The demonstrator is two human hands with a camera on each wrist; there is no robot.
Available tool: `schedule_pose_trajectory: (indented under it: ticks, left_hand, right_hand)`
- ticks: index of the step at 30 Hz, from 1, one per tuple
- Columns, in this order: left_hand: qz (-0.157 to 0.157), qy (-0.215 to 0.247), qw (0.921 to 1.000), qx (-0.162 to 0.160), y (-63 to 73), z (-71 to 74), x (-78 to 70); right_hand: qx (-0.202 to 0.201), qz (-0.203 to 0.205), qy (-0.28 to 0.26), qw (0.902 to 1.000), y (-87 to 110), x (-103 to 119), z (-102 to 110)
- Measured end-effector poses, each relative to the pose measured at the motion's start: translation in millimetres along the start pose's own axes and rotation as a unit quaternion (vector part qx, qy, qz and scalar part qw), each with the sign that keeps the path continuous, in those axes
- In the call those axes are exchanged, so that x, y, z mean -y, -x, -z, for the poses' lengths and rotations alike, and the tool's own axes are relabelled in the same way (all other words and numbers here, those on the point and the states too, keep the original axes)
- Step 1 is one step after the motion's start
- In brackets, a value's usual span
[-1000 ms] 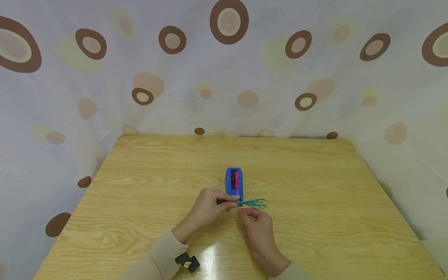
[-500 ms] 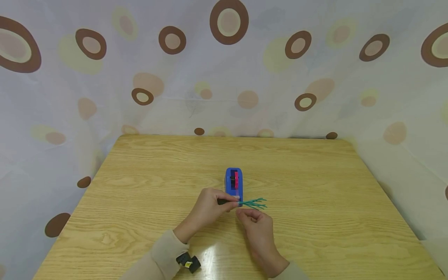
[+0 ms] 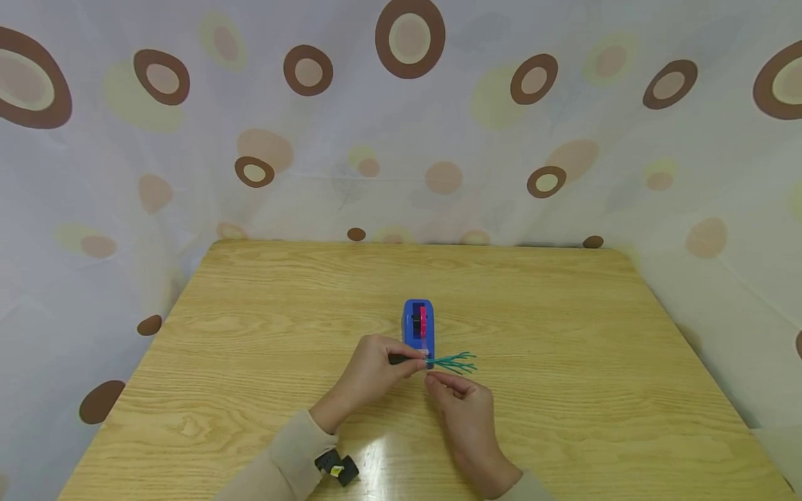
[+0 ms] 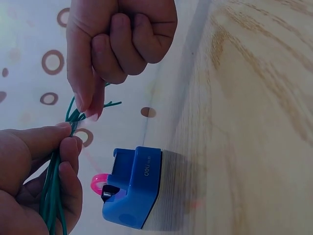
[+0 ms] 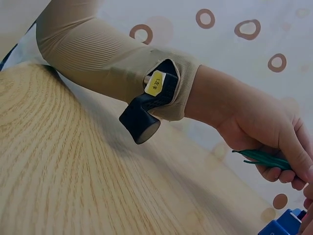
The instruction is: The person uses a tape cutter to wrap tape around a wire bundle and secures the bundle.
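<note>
In the head view my left hand (image 3: 370, 372) pinches a bundle of thin green strands (image 3: 452, 362) between thumb and fingers. Its forked ends fan out to the right. The left wrist view shows the other part of the bundle (image 4: 53, 196) running down through the palm. My right hand (image 3: 465, 414) has thumb and forefinger pinched at the bundle, its other fingers curled. A small piece of clear tape (image 4: 79, 120) shows at those fingertips, mostly hidden. Just beyond the hands stands a blue tape dispenser (image 3: 410, 341) with a pink-cored roll (image 3: 423, 321).
The wooden table (image 3: 282, 299) extends around the hands and dispenser. A patterned curtain (image 3: 401, 139) hangs behind and at both sides. On the left sleeve sits a black wrist camera (image 3: 337, 468).
My right hand has shifted very slightly to the right and up beside the bundle. The left hand keeps its hold, and the dispenser stays in place.
</note>
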State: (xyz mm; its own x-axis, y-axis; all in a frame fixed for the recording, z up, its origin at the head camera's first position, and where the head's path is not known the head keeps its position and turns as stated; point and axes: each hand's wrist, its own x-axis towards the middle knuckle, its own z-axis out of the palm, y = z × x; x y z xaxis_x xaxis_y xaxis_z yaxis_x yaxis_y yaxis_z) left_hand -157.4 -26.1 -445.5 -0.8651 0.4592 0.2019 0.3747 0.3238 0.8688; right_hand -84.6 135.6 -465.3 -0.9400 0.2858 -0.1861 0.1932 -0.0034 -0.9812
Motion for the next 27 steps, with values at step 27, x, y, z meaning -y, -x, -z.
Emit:
schedule_pose_trajectory:
  ticks: [27]
  left_hand:
    - [-0.003,-0.006,0.9998,0.016,0.6,4.4,0.5]
  right_hand:
    - [0.038,0.007,-0.005,0.9992,-4.0,37,13]
